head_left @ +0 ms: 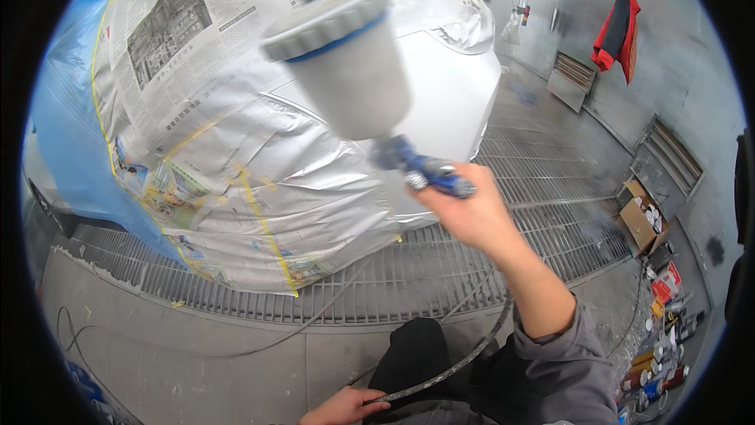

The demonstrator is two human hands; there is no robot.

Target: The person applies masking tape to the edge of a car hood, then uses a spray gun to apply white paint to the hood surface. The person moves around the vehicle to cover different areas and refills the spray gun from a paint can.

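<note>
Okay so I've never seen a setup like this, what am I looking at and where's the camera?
There's no machine: these are a person's own bare hands, seen from a wide fisheye camera worn on the head, so straight edges bend. The right hand holds a blue spray gun with a pale cup on top. The left hand holds a hose. Ahead stands a silver-white vehicle, partly covered with newspaper and blue sheeting. Around it is floor grating; bottles and cans sit at lower right.

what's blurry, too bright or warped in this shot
Head view: the spray cup is blurred, while the newspaper behind it looks sharper; head view: the silver panel is bright, its surface detail faint; head view: fisheye distortion bows the grate, with black around the round image.
</note>
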